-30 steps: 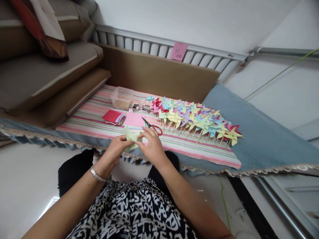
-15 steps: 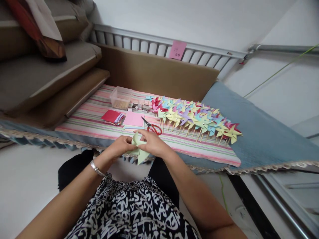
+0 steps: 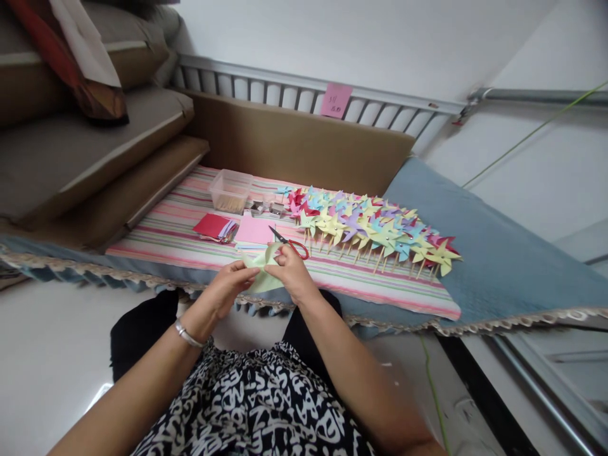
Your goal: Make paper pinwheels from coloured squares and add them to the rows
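Both my hands hold a pale green cut paper square (image 3: 263, 271) in front of me, above the near edge of the striped cloth (image 3: 180, 235). My left hand (image 3: 227, 288) pinches its left side with closed fingers. My right hand (image 3: 291, 272) pinches its right side and top, fingers curled. Just beyond my right hand lie red-handled scissors (image 3: 291, 243). A pink paper stack (image 3: 255, 230) and a red paper stack (image 3: 213, 225) lie behind the hands.
Several finished paper pinwheels on sticks (image 3: 370, 227) cover the cloth to the right. A clear plastic tub (image 3: 230, 190) stands at the back. A brown board (image 3: 304, 145) and white railing (image 3: 294, 88) close the far side; cushions (image 3: 71, 145) rise left. Blue blanket (image 3: 498, 253) extends right.
The green paper has been turned and folded between my hands; its hanging point is now drawn up. Both hands rose slightly toward the cloth edge.
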`<action>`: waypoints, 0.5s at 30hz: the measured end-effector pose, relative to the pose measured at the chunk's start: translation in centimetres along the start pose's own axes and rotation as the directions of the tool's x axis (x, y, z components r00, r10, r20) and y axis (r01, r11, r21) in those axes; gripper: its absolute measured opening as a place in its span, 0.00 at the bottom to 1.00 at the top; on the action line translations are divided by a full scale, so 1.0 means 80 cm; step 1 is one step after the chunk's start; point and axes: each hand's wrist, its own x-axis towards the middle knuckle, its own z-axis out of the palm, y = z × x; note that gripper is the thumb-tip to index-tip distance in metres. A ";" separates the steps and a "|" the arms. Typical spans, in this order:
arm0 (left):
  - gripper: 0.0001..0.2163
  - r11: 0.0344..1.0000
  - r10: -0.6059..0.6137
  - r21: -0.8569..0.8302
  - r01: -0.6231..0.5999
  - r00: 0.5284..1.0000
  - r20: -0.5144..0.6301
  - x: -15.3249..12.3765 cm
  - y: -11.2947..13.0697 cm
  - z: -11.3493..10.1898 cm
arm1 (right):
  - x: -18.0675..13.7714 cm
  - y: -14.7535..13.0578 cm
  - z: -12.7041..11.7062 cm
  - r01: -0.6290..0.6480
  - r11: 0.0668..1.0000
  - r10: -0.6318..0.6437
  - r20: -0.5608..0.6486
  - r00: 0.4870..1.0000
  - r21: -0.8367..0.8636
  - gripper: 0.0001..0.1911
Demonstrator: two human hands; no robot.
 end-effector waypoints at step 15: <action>0.14 0.997 0.044 -0.058 -0.055 0.982 -0.184 0.011 -0.003 0.009 | -0.002 0.006 0.005 0.118 0.989 -0.124 -0.064 0.990 -0.091 0.24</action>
